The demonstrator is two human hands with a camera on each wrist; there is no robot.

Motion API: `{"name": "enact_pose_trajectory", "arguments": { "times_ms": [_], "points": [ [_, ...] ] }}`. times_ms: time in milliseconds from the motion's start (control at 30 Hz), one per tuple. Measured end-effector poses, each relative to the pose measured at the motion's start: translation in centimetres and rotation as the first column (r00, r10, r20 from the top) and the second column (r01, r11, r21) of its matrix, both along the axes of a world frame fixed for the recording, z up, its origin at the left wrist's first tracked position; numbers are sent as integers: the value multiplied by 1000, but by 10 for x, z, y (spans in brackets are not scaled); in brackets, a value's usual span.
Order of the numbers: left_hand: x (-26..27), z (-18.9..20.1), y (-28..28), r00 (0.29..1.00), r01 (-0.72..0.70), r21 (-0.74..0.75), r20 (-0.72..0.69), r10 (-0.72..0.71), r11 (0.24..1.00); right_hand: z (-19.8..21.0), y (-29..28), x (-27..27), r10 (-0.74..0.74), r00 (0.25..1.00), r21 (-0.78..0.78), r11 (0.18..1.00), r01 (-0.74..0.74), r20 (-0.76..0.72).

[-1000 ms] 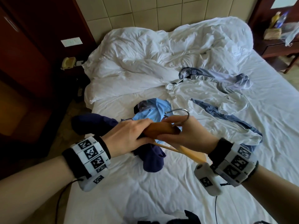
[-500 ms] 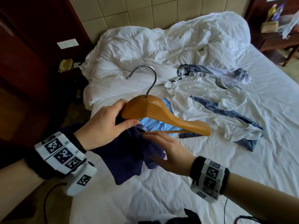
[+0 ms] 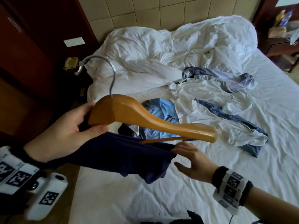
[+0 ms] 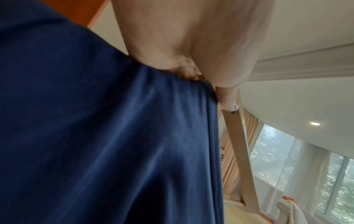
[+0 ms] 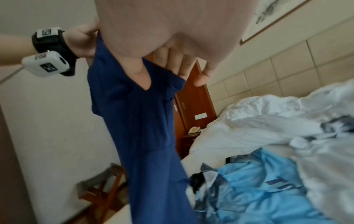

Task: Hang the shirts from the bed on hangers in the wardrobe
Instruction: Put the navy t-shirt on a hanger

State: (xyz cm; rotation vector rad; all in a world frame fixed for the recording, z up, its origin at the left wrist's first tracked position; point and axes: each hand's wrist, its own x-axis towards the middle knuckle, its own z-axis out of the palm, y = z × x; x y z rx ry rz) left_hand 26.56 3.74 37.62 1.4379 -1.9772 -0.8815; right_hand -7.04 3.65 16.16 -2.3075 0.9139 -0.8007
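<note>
My left hand (image 3: 69, 126) grips the left end of a wooden hanger (image 3: 145, 120) together with a bunch of the navy shirt (image 3: 121, 156). The hanger's metal hook (image 3: 105, 70) points up and left. The navy shirt drapes from that hand under the hanger bar, above the bed. My right hand (image 3: 191, 159) holds the shirt's right edge, fingers above the cloth and thumb below. In the right wrist view the navy shirt (image 5: 138, 121) hangs between thumb and fingers. A light blue shirt (image 3: 163, 113) and a white and grey-blue shirt (image 3: 210, 101) lie on the bed.
The bed (image 3: 161, 199) has a white sheet and a crumpled white duvet (image 3: 161, 50) at its head. Dark wooden panelling (image 3: 24, 54) and a nightstand with a phone (image 3: 71, 63) stand on the left. Another nightstand (image 3: 281, 44) is at the far right.
The hanger has come up off the bed with its hook turned upward. My right hand let go of the hanger and took the navy shirt's edge below it.
</note>
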Motion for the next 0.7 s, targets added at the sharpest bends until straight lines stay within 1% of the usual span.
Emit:
{"name": "enact_pose_trajectory", "arguments": {
  "times_ms": [33,100,133,200,333,467,567,700],
  "points": [
    [8,-4,3,1000,0,14,-2,0,1000,0,-2,-10,-24,999,-38,999,23,-37],
    [21,-12,6,999,-17,31,40,16,999,2,-1,-27,-69,992,-113,992,58,-101],
    [26,-16,7,999,-35,45,43,33,998,4,-1,-34,-68,990,-133,990,51,-126],
    [30,-26,6,998,-67,89,2,68,994,8,-2,-45,-37,983,-136,991,13,-178],
    [33,-40,2,996,-88,164,-3,90,982,7,-12,-59,-39,977,-133,991,11,-208],
    [35,-42,0,999,-50,189,8,50,981,6,-23,-63,-68,969,-269,963,1,-237],
    [34,-44,-4,996,-56,178,77,43,982,7,-30,-62,-116,965,-386,922,18,-233],
    [34,-40,-8,982,-77,126,183,54,989,12,-34,-60,-169,962,-475,878,48,-216]
  ]
}}
